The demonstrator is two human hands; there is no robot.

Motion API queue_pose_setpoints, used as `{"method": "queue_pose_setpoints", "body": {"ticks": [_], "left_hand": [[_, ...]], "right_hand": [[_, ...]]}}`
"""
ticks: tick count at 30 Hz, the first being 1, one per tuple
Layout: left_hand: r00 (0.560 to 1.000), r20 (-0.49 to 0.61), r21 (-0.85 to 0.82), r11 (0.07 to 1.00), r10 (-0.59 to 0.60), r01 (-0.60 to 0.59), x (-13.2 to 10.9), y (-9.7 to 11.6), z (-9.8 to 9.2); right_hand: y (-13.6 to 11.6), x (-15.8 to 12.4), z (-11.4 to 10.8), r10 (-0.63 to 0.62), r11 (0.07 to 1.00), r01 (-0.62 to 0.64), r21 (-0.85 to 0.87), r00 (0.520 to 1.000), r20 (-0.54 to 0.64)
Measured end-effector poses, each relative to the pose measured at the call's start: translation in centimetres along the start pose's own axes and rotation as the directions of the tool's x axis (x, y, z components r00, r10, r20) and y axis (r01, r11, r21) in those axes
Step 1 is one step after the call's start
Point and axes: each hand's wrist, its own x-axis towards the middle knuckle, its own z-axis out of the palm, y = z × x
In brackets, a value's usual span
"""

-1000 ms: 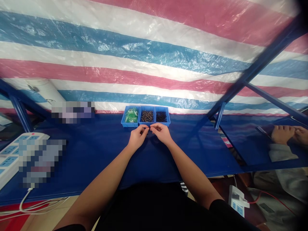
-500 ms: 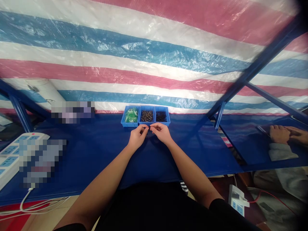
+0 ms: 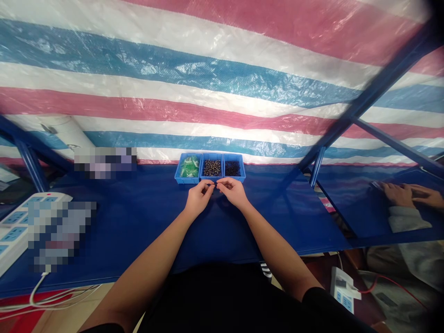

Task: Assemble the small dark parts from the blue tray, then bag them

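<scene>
Held item: a small dark part [image 3: 212,184], too small to identify, held between the two hands just in front of the middle compartment of the tray and above the table.

Left hand: the left hand [image 3: 198,198] is curled, its thumb and forefinger pinching one end of the small dark part.

Right hand: the right hand [image 3: 234,192] is curled, its fingertips [image 3: 219,183] close to those of the left hand and pinching the other end of the part.

Tray: a blue plastic parts tray [image 3: 210,181] with three compartments stands on the far side of the table, just beyond the hands.

Tray contents: green pieces in clear wrapping [image 3: 189,166] fill the left compartment, dark and brass-coloured small parts [image 3: 212,168] the middle one, and black small parts [image 3: 232,168] the right one.

Table: a table with a dark blue cover [image 3: 138,217] carries the tray.

Left of the table: a white power strip [image 3: 21,226] with blue sockets lies partly beside a pixelated patch [image 3: 58,233]; a second pixelated patch [image 3: 104,162] lies at the far edge.

Right of the view: a second pair of hands [image 3: 405,195] with a pale sleeve [image 3: 408,224] rests on a blue surface, possibly a reflection.

Backdrop: a red, white and blue striped tarpaulin [image 3: 208,78] hangs behind a blue metal frame [image 3: 378,92].
</scene>
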Motion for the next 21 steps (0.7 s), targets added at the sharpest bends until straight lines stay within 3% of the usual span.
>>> {"method": "queue_pose_setpoints", "body": {"ticks": [21], "left_hand": [[0.999,0.022,0.024,0.999,-0.036,0.036,-0.04,0.29,-0.16]], "right_hand": [[-0.39,-0.04,0.09,0.012,1.000,-0.012,0.001,1.000,0.004]]}}
